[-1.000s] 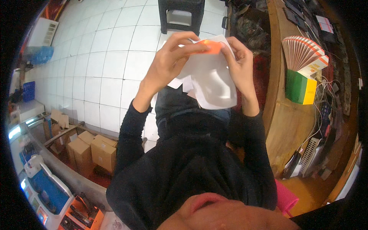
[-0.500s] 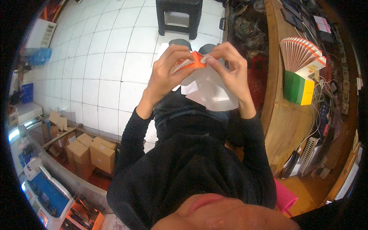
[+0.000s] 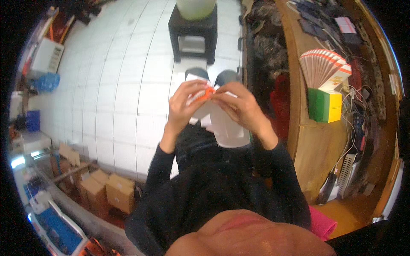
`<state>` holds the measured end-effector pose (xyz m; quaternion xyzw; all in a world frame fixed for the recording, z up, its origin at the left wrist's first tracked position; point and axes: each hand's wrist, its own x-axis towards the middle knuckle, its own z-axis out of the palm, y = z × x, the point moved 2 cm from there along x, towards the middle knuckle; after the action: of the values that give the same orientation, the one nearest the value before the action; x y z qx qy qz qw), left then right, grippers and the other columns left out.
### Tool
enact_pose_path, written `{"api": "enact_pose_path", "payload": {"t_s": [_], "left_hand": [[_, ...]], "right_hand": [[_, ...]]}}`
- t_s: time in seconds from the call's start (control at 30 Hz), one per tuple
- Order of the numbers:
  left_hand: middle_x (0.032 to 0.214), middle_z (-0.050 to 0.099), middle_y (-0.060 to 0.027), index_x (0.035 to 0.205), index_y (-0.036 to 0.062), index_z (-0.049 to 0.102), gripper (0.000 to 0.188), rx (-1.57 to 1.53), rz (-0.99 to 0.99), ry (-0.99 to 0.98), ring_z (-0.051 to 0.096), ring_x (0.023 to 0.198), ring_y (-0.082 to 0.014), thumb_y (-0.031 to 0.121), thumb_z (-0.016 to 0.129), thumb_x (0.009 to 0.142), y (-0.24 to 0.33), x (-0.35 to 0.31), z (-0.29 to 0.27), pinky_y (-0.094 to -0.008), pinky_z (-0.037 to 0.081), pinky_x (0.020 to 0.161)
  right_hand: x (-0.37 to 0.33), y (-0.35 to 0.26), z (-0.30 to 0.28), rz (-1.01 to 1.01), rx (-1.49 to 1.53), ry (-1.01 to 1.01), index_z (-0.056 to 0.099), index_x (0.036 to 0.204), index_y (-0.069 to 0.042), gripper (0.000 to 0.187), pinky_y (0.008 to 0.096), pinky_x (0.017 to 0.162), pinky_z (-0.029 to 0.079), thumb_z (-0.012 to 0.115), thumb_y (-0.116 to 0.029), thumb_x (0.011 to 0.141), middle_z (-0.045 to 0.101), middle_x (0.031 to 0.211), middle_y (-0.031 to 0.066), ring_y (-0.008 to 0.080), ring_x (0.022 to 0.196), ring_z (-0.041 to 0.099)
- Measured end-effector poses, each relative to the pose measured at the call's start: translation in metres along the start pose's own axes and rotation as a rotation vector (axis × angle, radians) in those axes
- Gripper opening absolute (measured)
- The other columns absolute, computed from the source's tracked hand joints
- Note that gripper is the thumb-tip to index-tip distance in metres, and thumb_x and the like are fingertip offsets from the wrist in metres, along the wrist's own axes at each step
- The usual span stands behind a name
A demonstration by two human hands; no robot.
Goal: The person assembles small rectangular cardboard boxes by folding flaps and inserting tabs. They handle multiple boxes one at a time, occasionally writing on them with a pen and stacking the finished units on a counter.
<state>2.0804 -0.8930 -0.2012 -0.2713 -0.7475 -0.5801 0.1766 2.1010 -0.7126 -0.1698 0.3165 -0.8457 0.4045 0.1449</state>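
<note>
Above my lap, my left hand (image 3: 183,104) is closed around a small orange-and-white folded carton (image 3: 208,93), its fingers curled over the top. From the other side, my right hand (image 3: 242,106) pinches the carton's right end with thumb and fingertips. Fingers hide much of the carton, and some blur makes its open edges hard to read. Below the hands, a translucent white plastic container (image 3: 230,132) rests on my lap, with white paper pieces (image 3: 206,121) beside it.
On the wooden counter (image 3: 314,147) at right, a fan of white-and-orange flat cartons (image 3: 322,64) stands by a green-and-yellow box (image 3: 326,106). A black stool (image 3: 193,30) carrying a pale tub (image 3: 196,7) is ahead. Brown cardboard boxes (image 3: 119,193) lie at lower left.
The view has tilted, so the stool's top and tub now show. My right fingers have turned over the carton's end, and less of its orange face is visible. Both hands still hold it.
</note>
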Motion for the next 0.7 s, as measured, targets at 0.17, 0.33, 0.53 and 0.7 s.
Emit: {"api": "enact_pose_path", "payload": {"t_s": [0.17,0.33,0.53,0.7], "left_hand": [[0.103,0.067,-0.0106,0.096,0.0037,0.067,0.018,0.016,-0.018,0.029,0.065,0.093,-0.0215,0.005,0.071,0.079,0.002,0.02,0.005,-0.0308,0.054,0.074],[0.096,0.066,-0.0069,0.093,0.0006,0.064,0.012,-0.116,-0.404,0.148,0.062,0.086,-0.0126,0.012,0.063,0.089,-0.016,0.027,0.015,-0.0233,0.047,0.063],[0.088,0.061,-0.0054,0.092,-0.001,0.059,0.015,-0.05,-0.488,0.057,0.057,0.089,-0.0129,0.013,0.059,0.09,-0.047,0.023,-0.01,-0.0275,0.045,0.077],[0.096,0.063,-0.0116,0.097,0.0016,0.063,0.023,0.723,-0.104,-0.184,0.056,0.095,-0.0155,0.02,0.048,0.095,-0.015,0.022,-0.015,-0.0277,0.043,0.084]], "right_hand": [[0.004,0.003,-0.002,0.168,0.089,0.056,0.065,0.108,-0.006,0.031,0.038,0.086,0.047,0.067,-0.002,0.077,0.059,0.112,0.0119,0.0278,0.103,0.057],[-0.013,-0.012,0.026,0.137,-0.28,0.11,0.055,0.122,-0.012,0.051,0.0462,0.099,0.037,0.07,-0.01,0.073,0.051,0.127,0.0107,0.0309,0.118,0.048],[-0.031,-0.008,0.065,0.001,-0.285,0.054,0.061,0.111,-0.013,0.042,0.0392,0.09,0.045,0.072,-0.009,0.071,0.061,0.112,0.0086,0.0243,0.105,0.058],[-0.032,0.004,0.034,0.081,-0.059,0.01,0.063,0.105,-0.007,0.023,0.0348,0.075,0.047,0.064,-0.011,0.082,0.064,0.096,0.0109,0.0259,0.088,0.061]]}}
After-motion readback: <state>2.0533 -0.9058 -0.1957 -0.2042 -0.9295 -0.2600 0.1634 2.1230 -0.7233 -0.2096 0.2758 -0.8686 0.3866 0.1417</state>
